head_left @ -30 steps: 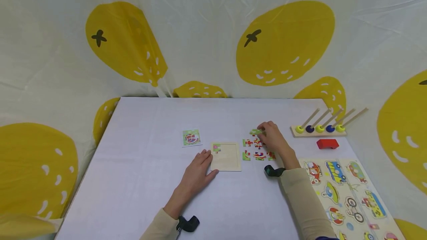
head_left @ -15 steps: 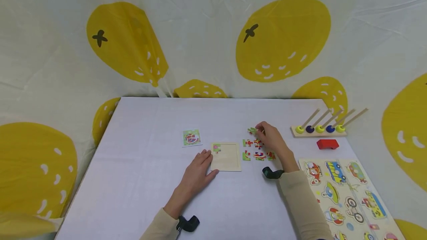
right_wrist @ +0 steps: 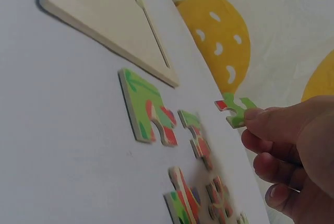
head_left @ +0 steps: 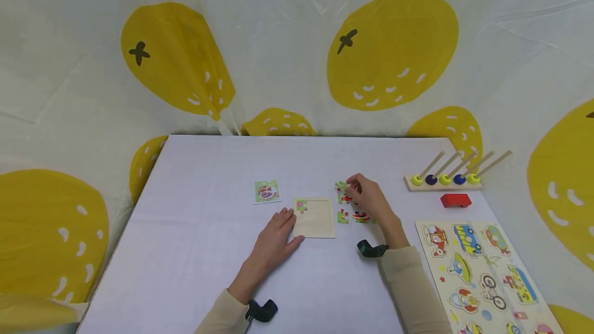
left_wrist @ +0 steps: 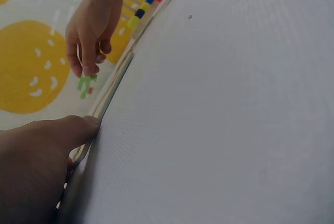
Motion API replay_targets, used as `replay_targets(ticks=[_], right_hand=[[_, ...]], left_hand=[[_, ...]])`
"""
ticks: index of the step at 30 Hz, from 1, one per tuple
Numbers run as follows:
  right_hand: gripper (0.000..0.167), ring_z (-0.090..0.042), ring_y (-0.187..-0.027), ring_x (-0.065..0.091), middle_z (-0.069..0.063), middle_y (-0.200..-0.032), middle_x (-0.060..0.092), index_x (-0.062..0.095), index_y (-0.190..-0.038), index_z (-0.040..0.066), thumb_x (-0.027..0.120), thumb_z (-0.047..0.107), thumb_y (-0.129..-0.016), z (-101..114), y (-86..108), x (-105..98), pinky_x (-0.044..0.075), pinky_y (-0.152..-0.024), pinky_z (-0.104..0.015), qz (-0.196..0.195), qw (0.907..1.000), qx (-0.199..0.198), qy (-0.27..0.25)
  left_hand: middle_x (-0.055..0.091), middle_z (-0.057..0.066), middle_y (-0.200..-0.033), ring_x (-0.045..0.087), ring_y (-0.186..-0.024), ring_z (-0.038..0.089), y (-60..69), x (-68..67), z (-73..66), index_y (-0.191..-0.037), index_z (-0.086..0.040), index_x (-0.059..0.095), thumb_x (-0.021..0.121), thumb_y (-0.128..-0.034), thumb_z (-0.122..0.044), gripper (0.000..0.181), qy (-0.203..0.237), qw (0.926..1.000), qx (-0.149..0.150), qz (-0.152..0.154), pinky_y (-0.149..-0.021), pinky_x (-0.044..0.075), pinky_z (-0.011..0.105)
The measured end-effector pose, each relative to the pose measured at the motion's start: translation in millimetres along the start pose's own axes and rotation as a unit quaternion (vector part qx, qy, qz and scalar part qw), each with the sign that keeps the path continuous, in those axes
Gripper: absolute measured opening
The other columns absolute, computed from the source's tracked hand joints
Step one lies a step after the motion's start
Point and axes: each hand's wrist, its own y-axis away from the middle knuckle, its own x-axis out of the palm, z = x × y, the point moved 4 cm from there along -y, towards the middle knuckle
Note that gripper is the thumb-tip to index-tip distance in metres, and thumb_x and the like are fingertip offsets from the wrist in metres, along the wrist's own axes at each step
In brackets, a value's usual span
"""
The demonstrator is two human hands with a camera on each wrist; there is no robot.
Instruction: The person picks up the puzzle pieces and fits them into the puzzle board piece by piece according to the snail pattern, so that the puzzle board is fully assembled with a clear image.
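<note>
My left hand (head_left: 274, 241) rests against the left and near edges of a wooden puzzle tray (head_left: 320, 224), fingers extended and thumb at the near rim. In the tray's far left corner lies a green puzzle piece with a pink flower (head_left: 301, 204). Between thumb and fingertips, my right hand (head_left: 371, 197) pinches a green jigsaw piece (right_wrist: 235, 112) with a small red patch, raised above the table in both wrist views. Several loose jigsaw pieces (right_wrist: 141, 106) lie beneath it, to the right of the tray; my right hand partly hides them in the head view.
A picture card (head_left: 266, 191) lies beyond the left hand. At the right stand a peg stacker (head_left: 443, 183) with yellow and blue beads and a red block (head_left: 456, 200). A large vehicle puzzle board (head_left: 482, 272) lies by the right forearm.
My right hand has picked up the green jigsaw piece from the far row and moved it left, toward the tray. The left hand has stayed in place.
</note>
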Motion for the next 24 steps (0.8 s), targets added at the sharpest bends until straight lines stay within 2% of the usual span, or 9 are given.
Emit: replay_targets(ticks=[5,10,16,24], right_hand=[[0.022,-0.017,-0.076,0.053,-0.006,-0.09,0.064,0.063,-0.118,0.007,0.063,0.017,-0.099,10,2.9,6,0.043,-0.062,-0.024,-0.008,0.9998,-0.018,-0.002],[0.02,-0.017,-0.077,0.052,-0.005,-0.089,0.064,0.064,-0.116,0.007,0.063,0.016,-0.098,19,5.9,14,0.043,-0.064,-0.024,-0.005,0.9996,-0.027,-0.004],[0.018,-0.016,-0.078,0.053,-0.004,-0.09,0.064,0.065,-0.115,0.008,0.062,0.015,-0.098,27,8.0,25,0.045,-0.066,-0.024,0.007,0.999,-0.039,-0.017],[0.018,-0.015,-0.079,0.054,-0.003,-0.091,0.066,0.066,-0.114,0.008,0.064,0.015,-0.097,37,9.3,42,0.047,-0.07,-0.025,0.029,0.9973,-0.062,-0.025]], left_hand=[[0.057,0.011,-0.146,0.047,-0.143,0.026,-0.1,0.7,0.5,-0.137,-0.003,0.06,0.068,-0.0928,-0.044,0.061,-0.001,1.0,-0.002,0.003,-0.121,0.038,0.041],[0.057,0.012,-0.146,0.048,-0.142,0.027,0.1,0.2,0.7,-0.137,-0.002,0.06,0.069,-0.0928,-0.044,0.062,0.002,1.0,0.0,0.002,-0.12,0.039,0.042],[0.057,0.012,-0.146,0.048,-0.142,0.027,0.2,-1.1,0.8,-0.137,-0.002,0.06,0.069,-0.0926,-0.044,0.062,0.003,1.0,0.003,-0.001,-0.12,0.039,0.042],[0.056,0.012,-0.148,0.046,-0.144,0.027,-0.4,-0.4,0.8,-0.138,-0.002,0.059,0.069,-0.0931,-0.044,0.062,0.015,0.9998,-0.005,0.012,-0.121,0.037,0.042]])
